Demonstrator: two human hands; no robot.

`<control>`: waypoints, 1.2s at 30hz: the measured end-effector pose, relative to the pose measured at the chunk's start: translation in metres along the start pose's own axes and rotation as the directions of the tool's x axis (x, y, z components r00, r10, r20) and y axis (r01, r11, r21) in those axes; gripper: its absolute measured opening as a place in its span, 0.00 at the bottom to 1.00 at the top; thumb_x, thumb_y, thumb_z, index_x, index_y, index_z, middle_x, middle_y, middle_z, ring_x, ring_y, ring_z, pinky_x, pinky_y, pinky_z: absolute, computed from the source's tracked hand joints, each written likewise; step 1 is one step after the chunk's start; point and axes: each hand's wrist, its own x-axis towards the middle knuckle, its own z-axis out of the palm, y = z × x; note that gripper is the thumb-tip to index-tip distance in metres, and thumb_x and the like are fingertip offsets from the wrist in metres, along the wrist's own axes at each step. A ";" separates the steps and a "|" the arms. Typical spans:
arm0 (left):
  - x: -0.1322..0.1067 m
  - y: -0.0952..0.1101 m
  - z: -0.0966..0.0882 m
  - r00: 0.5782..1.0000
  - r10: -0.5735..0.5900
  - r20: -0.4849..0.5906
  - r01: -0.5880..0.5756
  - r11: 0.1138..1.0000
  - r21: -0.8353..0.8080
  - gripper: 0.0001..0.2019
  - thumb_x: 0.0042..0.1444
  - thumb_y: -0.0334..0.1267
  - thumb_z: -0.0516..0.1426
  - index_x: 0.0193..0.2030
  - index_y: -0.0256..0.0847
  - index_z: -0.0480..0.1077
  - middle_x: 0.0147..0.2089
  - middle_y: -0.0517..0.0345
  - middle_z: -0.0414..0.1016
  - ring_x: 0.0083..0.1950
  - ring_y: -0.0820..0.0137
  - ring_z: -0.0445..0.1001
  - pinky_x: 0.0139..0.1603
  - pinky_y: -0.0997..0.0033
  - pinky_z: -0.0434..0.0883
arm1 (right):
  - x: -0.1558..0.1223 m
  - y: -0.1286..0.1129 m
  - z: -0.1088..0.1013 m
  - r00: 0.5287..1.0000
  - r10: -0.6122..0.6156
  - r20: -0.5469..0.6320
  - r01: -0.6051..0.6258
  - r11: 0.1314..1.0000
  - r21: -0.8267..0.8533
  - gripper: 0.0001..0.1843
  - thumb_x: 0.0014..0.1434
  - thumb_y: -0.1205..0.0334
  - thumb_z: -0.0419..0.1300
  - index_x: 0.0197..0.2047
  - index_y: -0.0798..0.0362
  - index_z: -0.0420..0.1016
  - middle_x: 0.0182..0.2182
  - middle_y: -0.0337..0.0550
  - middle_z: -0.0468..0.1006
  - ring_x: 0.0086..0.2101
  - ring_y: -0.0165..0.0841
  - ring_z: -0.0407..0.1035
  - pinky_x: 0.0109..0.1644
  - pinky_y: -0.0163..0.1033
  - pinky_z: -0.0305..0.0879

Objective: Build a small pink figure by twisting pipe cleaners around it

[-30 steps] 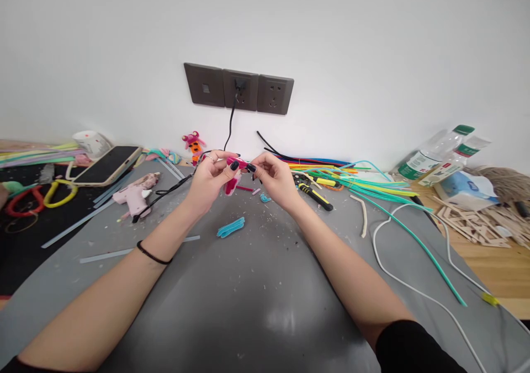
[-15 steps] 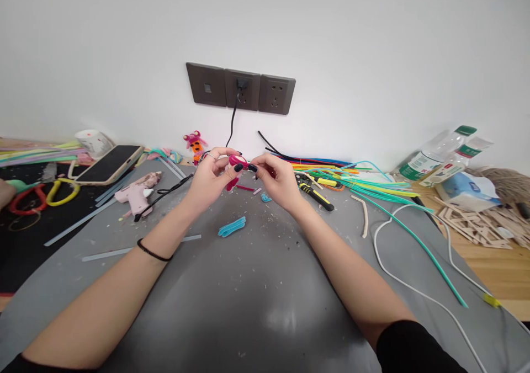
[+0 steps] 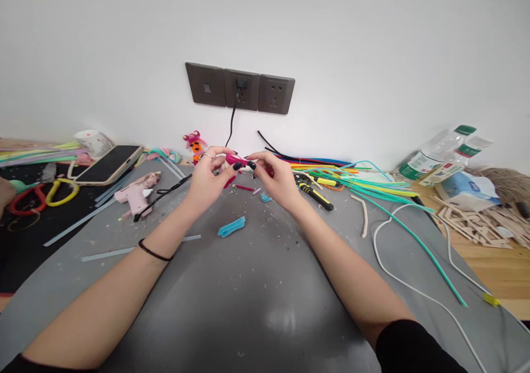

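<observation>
The left hand is nearly closed, pinching one pink piece between thumb and fingers; the right hand, also nearly closed, pinches its right end, above the mat. Around are one glue gun, one phone, one blue bundle, two bottles

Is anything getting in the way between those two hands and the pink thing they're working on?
Nothing visible is. The left hand holds the pink piece, and the right hand pinches at its other end. The folded blue bundle lies on the gray mat, apart from both hands.
</observation>
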 end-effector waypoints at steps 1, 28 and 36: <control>0.000 -0.001 0.000 1.000 0.023 -0.011 -0.022 0.998 0.053 0.21 0.54 0.51 0.68 0.46 0.42 0.69 0.38 0.55 0.81 0.28 0.73 0.70 0.30 0.71 0.67 | 0.001 0.002 0.001 0.999 0.030 0.016 -0.030 0.999 0.025 0.08 0.64 0.63 0.56 0.45 0.52 0.75 0.26 0.35 0.72 0.27 0.29 0.64 0.35 0.36 0.61; 0.004 -0.009 -0.002 0.999 -0.030 0.028 0.032 0.996 -0.080 0.23 0.51 0.52 0.69 0.46 0.43 0.69 0.32 0.59 0.79 0.25 0.74 0.68 0.25 0.73 0.64 | 0.004 0.007 -0.003 0.979 0.165 0.116 -0.186 0.963 0.197 0.10 0.60 0.55 0.62 0.36 0.53 0.72 0.29 0.37 0.74 0.29 0.28 0.67 0.35 0.35 0.64; 0.004 -0.009 -0.004 0.993 -0.055 0.101 0.061 0.997 -0.055 0.24 0.52 0.53 0.69 0.49 0.42 0.70 0.34 0.56 0.79 0.28 0.71 0.71 0.27 0.73 0.66 | 0.002 0.010 -0.002 0.988 0.131 0.085 -0.140 0.984 0.109 0.04 0.59 0.61 0.59 0.35 0.52 0.72 0.27 0.37 0.74 0.28 0.29 0.66 0.35 0.36 0.61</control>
